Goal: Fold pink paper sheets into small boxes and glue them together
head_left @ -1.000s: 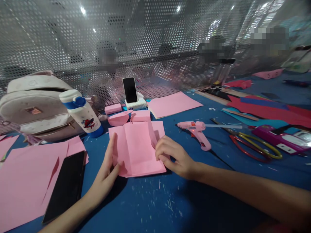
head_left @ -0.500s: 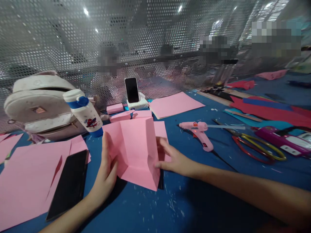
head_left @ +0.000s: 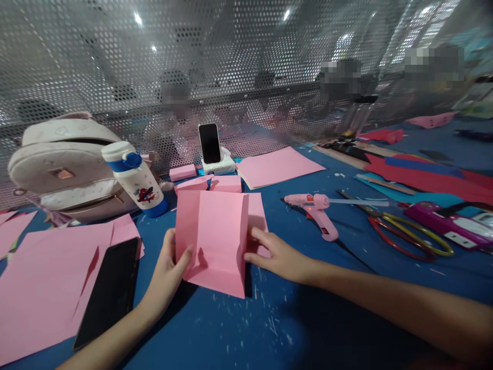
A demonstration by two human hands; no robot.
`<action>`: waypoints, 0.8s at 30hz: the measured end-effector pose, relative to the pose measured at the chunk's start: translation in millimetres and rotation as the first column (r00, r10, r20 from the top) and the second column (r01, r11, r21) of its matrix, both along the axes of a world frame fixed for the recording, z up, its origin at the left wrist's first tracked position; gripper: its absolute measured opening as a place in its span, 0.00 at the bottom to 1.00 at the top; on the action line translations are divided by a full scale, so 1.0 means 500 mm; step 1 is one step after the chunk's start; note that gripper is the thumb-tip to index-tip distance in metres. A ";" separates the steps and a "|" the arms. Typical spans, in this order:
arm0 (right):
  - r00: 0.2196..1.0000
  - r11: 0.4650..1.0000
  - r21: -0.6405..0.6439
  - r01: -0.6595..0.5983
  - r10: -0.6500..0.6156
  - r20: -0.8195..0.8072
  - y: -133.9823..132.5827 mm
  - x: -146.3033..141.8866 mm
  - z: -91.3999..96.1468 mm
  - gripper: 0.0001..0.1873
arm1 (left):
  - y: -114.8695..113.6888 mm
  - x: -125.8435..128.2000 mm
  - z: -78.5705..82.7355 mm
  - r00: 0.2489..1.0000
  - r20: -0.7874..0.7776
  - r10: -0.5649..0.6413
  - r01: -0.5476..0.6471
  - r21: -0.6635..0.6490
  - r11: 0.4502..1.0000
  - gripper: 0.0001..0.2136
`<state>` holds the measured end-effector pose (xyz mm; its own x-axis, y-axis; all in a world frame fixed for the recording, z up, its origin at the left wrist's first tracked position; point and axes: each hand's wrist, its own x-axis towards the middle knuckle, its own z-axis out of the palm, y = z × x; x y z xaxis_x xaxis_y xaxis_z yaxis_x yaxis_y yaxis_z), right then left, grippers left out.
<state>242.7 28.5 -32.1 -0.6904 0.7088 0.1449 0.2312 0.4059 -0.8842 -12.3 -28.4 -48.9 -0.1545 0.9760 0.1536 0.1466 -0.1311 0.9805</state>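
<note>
A folded sheet of pink paper (head_left: pixel 219 231) stands in front of me with its sides and lower edge bent up like an open box. My left hand (head_left: pixel 171 262) grips its left side, thumb inside and fingers behind. On the right, my right hand (head_left: pixel 275 257) pinches the right side wall, its fingertips partly hidden behind the paper. Behind the folded piece lies another flat pink sheet (head_left: pixel 257 210). To the right of my right hand rests a pink hot glue gun (head_left: pixel 314 208) with a clear stick in its back.
Scissors (head_left: pixel 400 231) and a purple tool (head_left: pixel 450 223) lie right. At left are a black phone (head_left: pixel 110 288), pink sheets (head_left: pixel 46 277), a bottle (head_left: pixel 134 180) and a white backpack (head_left: pixel 73 164). A second phone (head_left: pixel 210 144) leans at the back before a perforated metal panel (head_left: pixel 239 67).
The left side of the folded pink paper has moved right and is more upright, narrowing the shape. My left hand moved slightly right with it; my right hand stayed nearly in place.
</note>
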 end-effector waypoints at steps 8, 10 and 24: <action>1.000 1.000 -0.009 0.003 -0.003 0.003 0.003 0.000 -0.007 0.13 | 0.000 0.008 0.012 0.978 0.049 -0.204 0.208 -0.077 0.975 0.10; 1.000 1.000 -0.021 -0.012 0.012 -0.023 0.004 0.000 -0.007 0.13 | 0.000 0.009 0.014 0.969 0.044 -0.244 0.246 -0.069 0.967 0.10; 0.992 0.988 -0.130 -0.086 0.073 -0.102 0.001 0.001 -0.009 0.15 | -0.003 0.006 0.019 0.949 0.140 -0.283 0.304 -0.168 0.938 0.21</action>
